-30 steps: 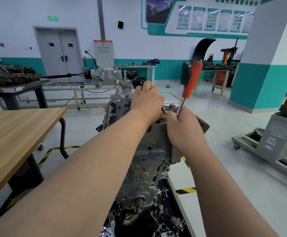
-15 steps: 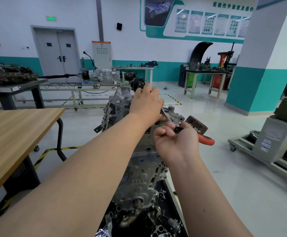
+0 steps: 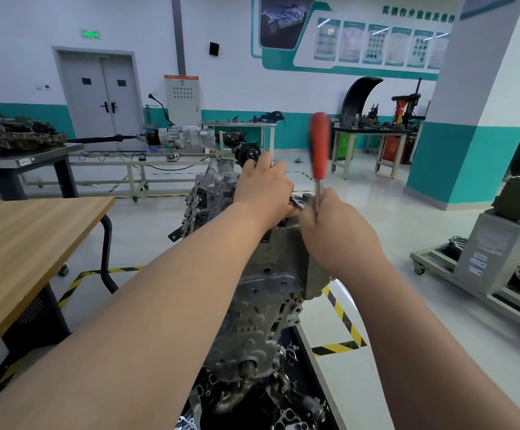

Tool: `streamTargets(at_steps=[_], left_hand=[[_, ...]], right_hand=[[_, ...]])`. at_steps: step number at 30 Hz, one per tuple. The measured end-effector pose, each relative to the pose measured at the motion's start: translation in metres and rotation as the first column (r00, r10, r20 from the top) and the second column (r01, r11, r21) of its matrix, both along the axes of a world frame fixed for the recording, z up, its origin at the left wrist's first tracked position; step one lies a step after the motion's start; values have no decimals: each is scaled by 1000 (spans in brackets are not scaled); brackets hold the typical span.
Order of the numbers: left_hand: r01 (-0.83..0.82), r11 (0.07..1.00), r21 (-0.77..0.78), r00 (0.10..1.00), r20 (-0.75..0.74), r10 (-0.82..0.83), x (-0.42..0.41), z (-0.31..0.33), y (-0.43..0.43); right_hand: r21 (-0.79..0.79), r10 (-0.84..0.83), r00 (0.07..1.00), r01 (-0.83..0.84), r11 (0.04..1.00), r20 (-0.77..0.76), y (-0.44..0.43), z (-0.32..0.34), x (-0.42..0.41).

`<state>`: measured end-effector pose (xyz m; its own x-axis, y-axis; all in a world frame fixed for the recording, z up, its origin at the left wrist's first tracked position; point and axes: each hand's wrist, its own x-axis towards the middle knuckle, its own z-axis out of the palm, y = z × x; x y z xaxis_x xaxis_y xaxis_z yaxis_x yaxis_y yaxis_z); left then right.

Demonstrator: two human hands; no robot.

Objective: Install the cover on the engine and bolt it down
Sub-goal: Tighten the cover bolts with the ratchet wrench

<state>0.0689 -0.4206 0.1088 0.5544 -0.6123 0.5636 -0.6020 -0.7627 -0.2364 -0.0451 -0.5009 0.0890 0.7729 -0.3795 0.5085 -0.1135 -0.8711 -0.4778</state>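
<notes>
Grip of right hand (image 3: 336, 234) holds wrench (image 3: 320, 144) upright; left hand (image 3: 262, 193) atop engine (image 3: 271, 274).

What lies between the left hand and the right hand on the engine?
In the head view, a shiny metal piece, probably the working end of the red-handled wrench, shows between left hand and right hand, atop the engine.

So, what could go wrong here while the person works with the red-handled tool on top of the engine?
1. The right hand grips the red-handled tool low on its metal shaft, not on the handle; with less leverage it may slip.
2. The left hand rests on the engine right beside the tool head, so a slip could pinch it.
3. Anything dropped could get lost among the loose metal parts below.
</notes>
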Motion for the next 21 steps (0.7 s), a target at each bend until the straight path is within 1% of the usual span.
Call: streamTargets(at_steps=[1, 2, 3, 4, 6, 7, 8, 10, 17, 18, 19, 20, 21], left_hand=[[17, 996, -82, 1000, -15, -18, -2, 0, 0], [21, 988, -152, 999, -27, -26, -4, -1, 0], [26, 984, -178, 999, -29, -32, -5, -2, 0], [21, 990, -138, 1000, -8, -22, -4, -2, -1], [12, 999, -30, 1000, 8, -12, 0, -3, 1], [5, 1000, -12, 1000, -8, -5, 3, -2, 1], [-4, 1000, -4, 1000, -21, 3, 4, -2, 1], [-28, 999, 20, 1000, -9, 28, 5, -1, 0], [-63, 997, 50, 998, -10, 64, 2, 1, -1], [-63, 997, 55, 998, -9, 63, 2, 1, -1], [-65, 996, 61, 998, -8, 65, 3, 0, -1], [-68, 995, 68, 998, -4, 69, 3, 0, -1], [-75, 995, 72, 997, 1, 75, 4, 0, -1]], right_hand=[[-124, -5, 1000, 3, 992, -23, 2, -1, 1], [-189, -10, 999, 4, 982, -32, 4, -2, 2], [-197, -2, 999, -4, 980, -33, 5, -2, 3], [-145, 18, 999, -22, 989, -28, 5, -3, 4], [66, 57, 998, -59, 996, 30, 5, -4, 4], [158, 55, 996, -66, 985, 70, 5, -5, 4], [214, 41, 994, -62, 975, 99, 5, -7, 4], [266, 22, 991, -56, 962, 129, 6, -9, 4], [397, 80, 977, -155, 904, 197, 15, -11, 9], [461, 55, 974, -154, 874, 221, 16, -11, 9], [559, 13, 971, -149, 816, 239, 16, -10, 9], [672, -26, 970, -149, 725, 243, 16, -9, 9], [777, -50, 969, -162, 608, 241, 15, -8, 8]])
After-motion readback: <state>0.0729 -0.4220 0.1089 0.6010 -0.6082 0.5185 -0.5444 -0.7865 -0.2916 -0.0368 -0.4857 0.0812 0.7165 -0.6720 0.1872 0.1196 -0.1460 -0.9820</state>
